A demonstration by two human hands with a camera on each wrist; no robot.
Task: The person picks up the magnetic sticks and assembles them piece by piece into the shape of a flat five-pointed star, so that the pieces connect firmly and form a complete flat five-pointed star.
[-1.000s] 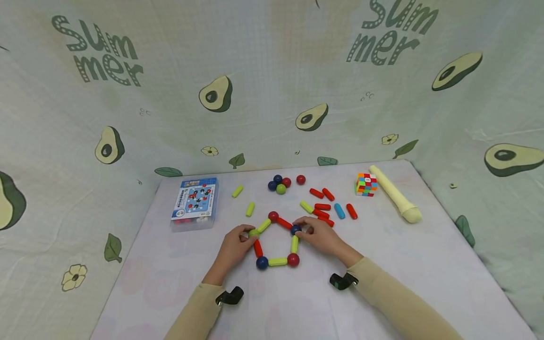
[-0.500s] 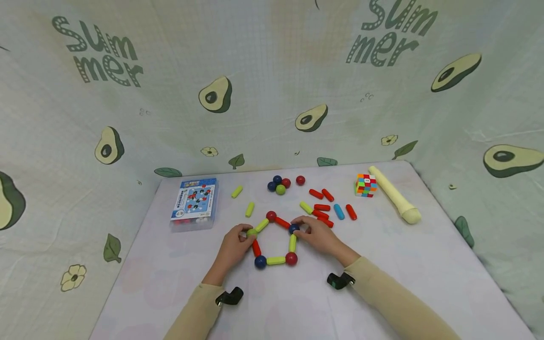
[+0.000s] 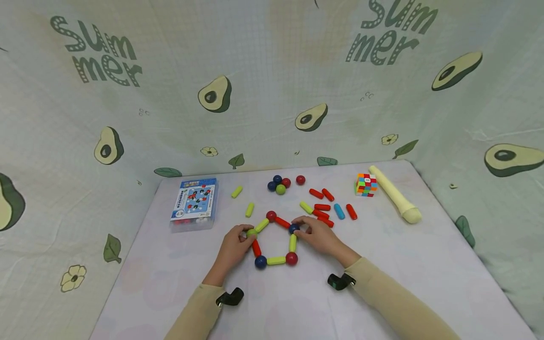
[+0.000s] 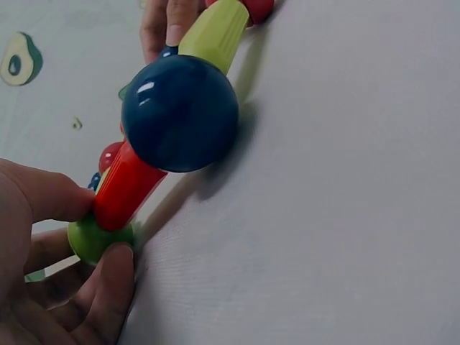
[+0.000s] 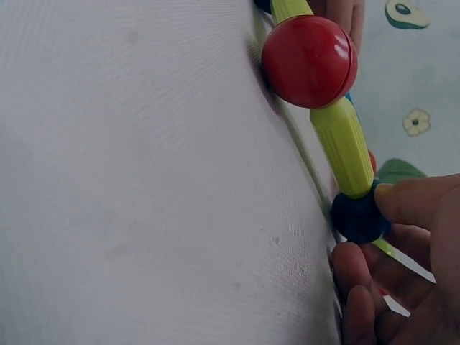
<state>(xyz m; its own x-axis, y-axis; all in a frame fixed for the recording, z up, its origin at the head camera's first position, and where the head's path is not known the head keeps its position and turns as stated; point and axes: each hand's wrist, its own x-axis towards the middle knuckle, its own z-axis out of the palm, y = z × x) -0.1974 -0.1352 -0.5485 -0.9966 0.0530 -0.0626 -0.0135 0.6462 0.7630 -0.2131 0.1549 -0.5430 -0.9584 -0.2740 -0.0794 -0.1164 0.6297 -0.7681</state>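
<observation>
A five-sided ring of balls and short rods lies on the table between both hands. Its left corner is a green ball, pinched between the thumb and fingers of my left hand. My right hand pinches the dark blue ball at the right corner. A red ball forms the far corner. Nearest the person are another blue ball and a red ball, joined by a yellow-green rod. A red rod links the green ball to the near blue one.
Several loose red rods and a blue rod lie beyond the right hand. Loose balls cluster at the back. A boxed set lies at left; a puzzle cube and a pale yellow stick are at right.
The ring and right hand have shifted very slightly left since one second ago. Both hands keep their pinch on the same balls, and little differs from half a second ago.
</observation>
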